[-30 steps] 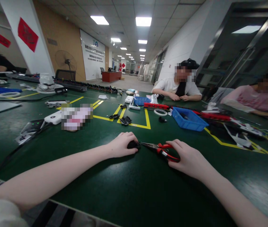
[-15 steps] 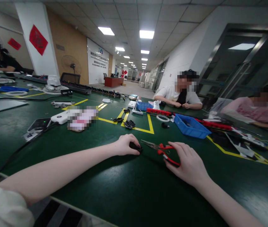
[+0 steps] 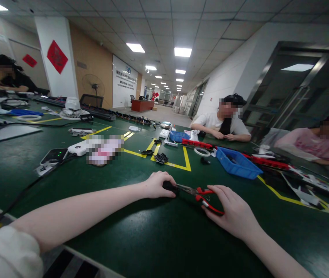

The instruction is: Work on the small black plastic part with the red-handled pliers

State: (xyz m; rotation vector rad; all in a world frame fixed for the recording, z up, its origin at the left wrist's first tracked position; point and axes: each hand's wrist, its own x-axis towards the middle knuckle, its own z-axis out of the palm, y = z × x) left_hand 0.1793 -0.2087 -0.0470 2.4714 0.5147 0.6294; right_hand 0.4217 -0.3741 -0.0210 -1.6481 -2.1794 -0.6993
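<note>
The right hand [image 3: 232, 208] holds red-handled pliers [image 3: 198, 192], with thumb and fingers bent around the handles. The handles are spread apart. The thin metal tips have just come up to the small black piece [image 3: 169, 186] in the left hand [image 3: 160, 185]. There was a little gap there, and now the tips and the piece meet, or nearly do. It looks a bit dark and blurry there, so I can't tell if the tips are biting it. The left thumb and fingers are pinched around the black piece, low over the green table [image 3: 141, 231]. So now both hands are busy at the same little spot.

Past the hands, a small pile of black parts [image 3: 161, 158] sits by the yellow tape [image 3: 186, 157]. To the right of the pile are a small dark thing [image 3: 205, 160], a white ring [image 3: 202, 152] and a blue tray [image 3: 238, 164]. A person in a white shirt [image 3: 234, 125] sits farther back.
</note>
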